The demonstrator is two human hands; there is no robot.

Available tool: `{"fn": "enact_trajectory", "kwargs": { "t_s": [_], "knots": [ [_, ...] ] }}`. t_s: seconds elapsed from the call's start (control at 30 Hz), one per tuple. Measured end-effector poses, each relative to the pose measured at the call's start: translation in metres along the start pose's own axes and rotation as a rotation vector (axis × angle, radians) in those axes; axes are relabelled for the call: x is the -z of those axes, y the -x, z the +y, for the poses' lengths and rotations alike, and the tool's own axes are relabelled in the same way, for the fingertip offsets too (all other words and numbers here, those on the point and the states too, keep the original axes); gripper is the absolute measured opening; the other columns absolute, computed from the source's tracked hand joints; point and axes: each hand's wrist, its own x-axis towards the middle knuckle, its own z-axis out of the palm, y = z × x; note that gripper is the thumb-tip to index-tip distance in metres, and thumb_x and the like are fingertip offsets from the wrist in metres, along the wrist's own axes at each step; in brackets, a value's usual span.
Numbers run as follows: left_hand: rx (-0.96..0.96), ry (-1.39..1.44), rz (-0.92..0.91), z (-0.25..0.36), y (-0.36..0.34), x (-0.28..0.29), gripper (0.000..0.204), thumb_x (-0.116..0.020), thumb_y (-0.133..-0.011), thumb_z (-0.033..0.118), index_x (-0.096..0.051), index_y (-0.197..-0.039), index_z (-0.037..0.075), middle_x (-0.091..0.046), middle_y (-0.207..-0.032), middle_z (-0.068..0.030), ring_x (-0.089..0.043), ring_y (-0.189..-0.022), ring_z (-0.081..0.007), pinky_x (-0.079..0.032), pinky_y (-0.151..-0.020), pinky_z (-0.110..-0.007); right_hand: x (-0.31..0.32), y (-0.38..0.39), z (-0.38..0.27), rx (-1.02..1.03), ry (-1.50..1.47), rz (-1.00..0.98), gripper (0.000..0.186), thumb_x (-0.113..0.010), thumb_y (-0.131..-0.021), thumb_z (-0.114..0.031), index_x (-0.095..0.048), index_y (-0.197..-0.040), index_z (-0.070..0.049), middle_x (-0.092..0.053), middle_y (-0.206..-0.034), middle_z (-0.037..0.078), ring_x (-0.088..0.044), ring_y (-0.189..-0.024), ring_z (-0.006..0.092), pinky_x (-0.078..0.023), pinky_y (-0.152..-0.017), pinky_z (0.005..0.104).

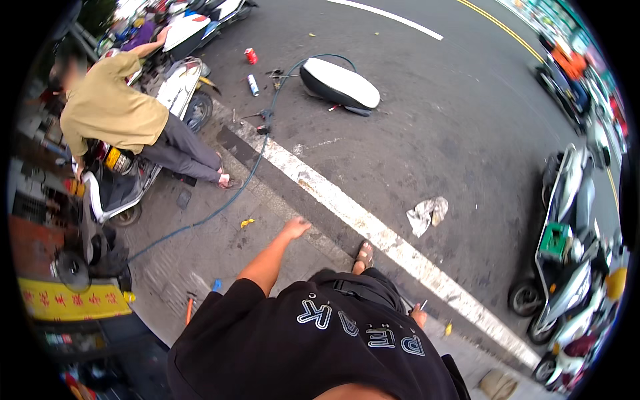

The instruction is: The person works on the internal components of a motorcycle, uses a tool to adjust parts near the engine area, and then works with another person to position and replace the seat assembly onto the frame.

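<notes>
My left hand (295, 227) is held out in front of me above the pavement edge, touching nothing; its fingers are too small and blurred to make out their pose. Down at my right side, my right hand (419, 316) is closed around a thin white cigarette (424, 305); my shirt and shorts partly hide that arm. On the asphalt ahead lies a detached scooter seat (341, 83), white on top and black underneath. A crumpled whitish cloth (427, 215) rests on the road to the right.
A blue-green hose (220, 212) curves over the pavement to a tool (264, 123). A red can (251, 56) and a spray can (253, 85) are nearby. At left a person (117, 107) stands between scooters, touching them. Parked scooters (567, 267) line the right. A fan (72, 270) stands left.
</notes>
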Motion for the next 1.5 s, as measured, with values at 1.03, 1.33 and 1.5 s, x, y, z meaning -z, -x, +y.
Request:
{"fn": "enact_trajectory", "kwargs": {
  "t_s": [1.03,1.33,1.5],
  "knots": [
    [-0.326,0.678,0.010,0.643,-0.833,0.297,0.031,-0.059,-0.084,0.035,-0.062,-0.098,0.007,-0.065,-0.080,-0.0019,-0.059,-0.067,-0.0099,-0.045,-0.055,-0.026,-0.045,-0.466,-1.129,0.479,0.307,-0.204,0.038,-0.045,-0.086,-0.032,-0.059,-0.093,0.002,-0.062,-0.077,0.021,-0.059,-0.066,0.0321,-0.044,-0.055,0.0420],
    [0.652,0.706,-0.058,0.518,-0.855,0.292,0.044,-0.051,-0.088,0.038,-0.057,-0.114,0.003,-0.061,-0.105,-0.0146,-0.063,-0.084,-0.0288,-0.050,-0.067,-0.046,-0.020,-0.618,-1.359,0.797,0.888,-0.169,0.032,-0.045,-0.086,-0.027,-0.057,-0.098,0.000,-0.062,-0.076,0.019,-0.059,-0.060,0.0295,-0.043,-0.048,0.0411],
    [0.904,0.909,0.219,0.505,-0.881,0.350,0.036,-0.053,-0.088,0.036,-0.060,-0.102,0.004,-0.064,-0.093,-0.0130,-0.064,-0.073,-0.0233,-0.049,-0.059,-0.038,-0.050,-0.707,-1.467,1.431,1.245,-0.160,0.030,-0.044,-0.086,-0.024,-0.056,-0.101,-0.001,-0.062,-0.075,0.018,-0.058,-0.056,0.0281,-0.042,-0.044,0.0405]
  ]
}}
